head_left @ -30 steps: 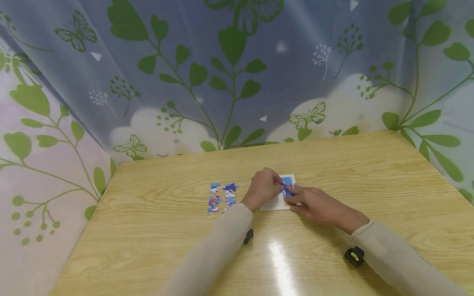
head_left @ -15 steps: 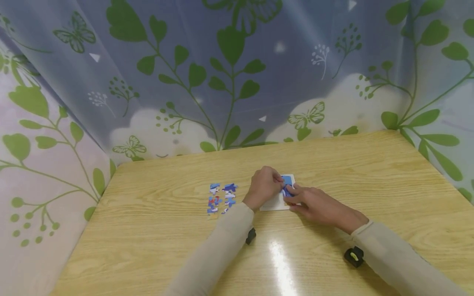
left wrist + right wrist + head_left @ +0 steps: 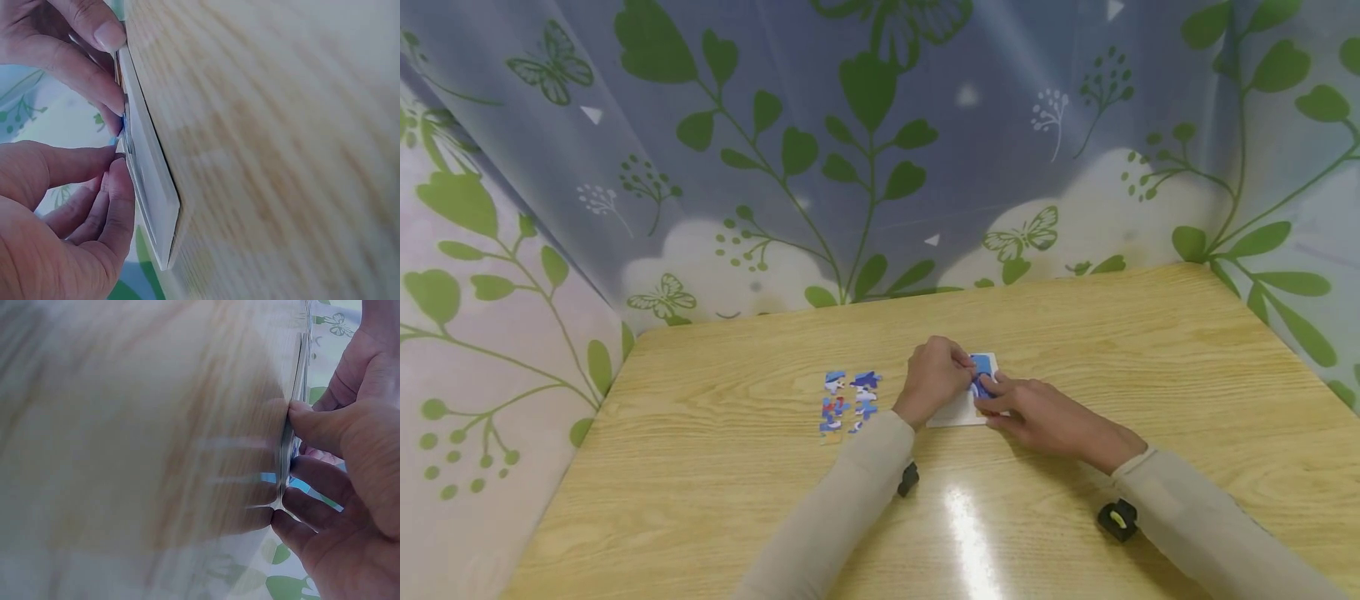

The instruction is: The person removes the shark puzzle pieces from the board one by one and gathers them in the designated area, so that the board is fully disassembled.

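Observation:
A white puzzle tray (image 3: 952, 413) lies on the table under both hands, with blue jigsaw pieces (image 3: 982, 364) along its right part. The left hand (image 3: 936, 377) reaches in from the left, and its thumb and index finger pinch a small puzzle piece (image 3: 120, 153) low over the tray, mostly hidden by the fingertips. From the right, the right hand (image 3: 1045, 412) grips the tray's right side. Its thumb is at the near edge, while its other fingers rest over the laid pieces and the right edge, as the right wrist view shows.
Several loose jigsaw pieces (image 3: 865, 382) lie in two columns left of the tray, partly behind the left sleeve (image 3: 842, 500). A printed curtain (image 3: 880, 167) hangs behind the wooden table (image 3: 737, 500). Each wrist carries a small black camera (image 3: 1117, 520).
The dark piece at the left fingertips, which showed raised a second ago, is now lower and mostly covered by the fingers. The right hand has stayed in place.

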### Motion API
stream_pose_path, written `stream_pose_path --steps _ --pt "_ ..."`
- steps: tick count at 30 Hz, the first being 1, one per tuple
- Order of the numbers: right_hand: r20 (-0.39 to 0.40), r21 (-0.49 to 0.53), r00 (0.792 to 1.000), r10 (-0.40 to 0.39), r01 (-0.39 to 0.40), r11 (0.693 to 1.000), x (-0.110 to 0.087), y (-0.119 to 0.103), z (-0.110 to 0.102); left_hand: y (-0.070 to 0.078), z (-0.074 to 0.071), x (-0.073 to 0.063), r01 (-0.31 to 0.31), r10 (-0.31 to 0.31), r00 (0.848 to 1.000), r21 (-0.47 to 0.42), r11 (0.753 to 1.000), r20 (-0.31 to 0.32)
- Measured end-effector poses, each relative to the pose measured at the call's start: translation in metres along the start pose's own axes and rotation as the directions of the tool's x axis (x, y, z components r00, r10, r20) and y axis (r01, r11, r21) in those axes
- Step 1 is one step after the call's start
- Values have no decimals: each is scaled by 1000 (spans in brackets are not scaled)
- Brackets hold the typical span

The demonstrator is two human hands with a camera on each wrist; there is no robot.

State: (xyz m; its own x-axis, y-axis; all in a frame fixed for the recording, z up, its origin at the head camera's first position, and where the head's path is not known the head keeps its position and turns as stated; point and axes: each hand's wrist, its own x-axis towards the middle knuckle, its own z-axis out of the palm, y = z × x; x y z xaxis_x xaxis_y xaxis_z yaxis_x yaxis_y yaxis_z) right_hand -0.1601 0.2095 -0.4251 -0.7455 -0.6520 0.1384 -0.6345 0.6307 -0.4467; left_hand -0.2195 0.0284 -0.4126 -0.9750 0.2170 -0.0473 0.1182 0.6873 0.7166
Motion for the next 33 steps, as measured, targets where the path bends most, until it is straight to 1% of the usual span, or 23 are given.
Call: stream_pose_path --steps 4,9,17,24,27,33 --pt "3 -3 1000 6 -6 1000 0 -1 -1 -1 -3 -1 -4 4 1000 -5 1000 -13" --pt "3 -7 1000 16 -16 1000 0 -2 0 -6 -12 -3 -27 27 999 -8 1000 -28" --pt "-3 -7 1000 27 -28 1000 0 -1 0 -20 -27 -7 -15 15 1000 -14 1000 -25" --pt "-8 -5 1000 29 -30 1000 0 -1 1 -37 -45 -17 -36 36 999 -38 999 -17" --pt "-9 -2 1000 29 -29 1000 0 -1 1 -45 -54 -20 -24 23 999 -43 999 -22" --pt "-11 -5 1000 22 -22 1000 0 -2 1 -59 -69 -24 37 -38 999 -49 998 -12"
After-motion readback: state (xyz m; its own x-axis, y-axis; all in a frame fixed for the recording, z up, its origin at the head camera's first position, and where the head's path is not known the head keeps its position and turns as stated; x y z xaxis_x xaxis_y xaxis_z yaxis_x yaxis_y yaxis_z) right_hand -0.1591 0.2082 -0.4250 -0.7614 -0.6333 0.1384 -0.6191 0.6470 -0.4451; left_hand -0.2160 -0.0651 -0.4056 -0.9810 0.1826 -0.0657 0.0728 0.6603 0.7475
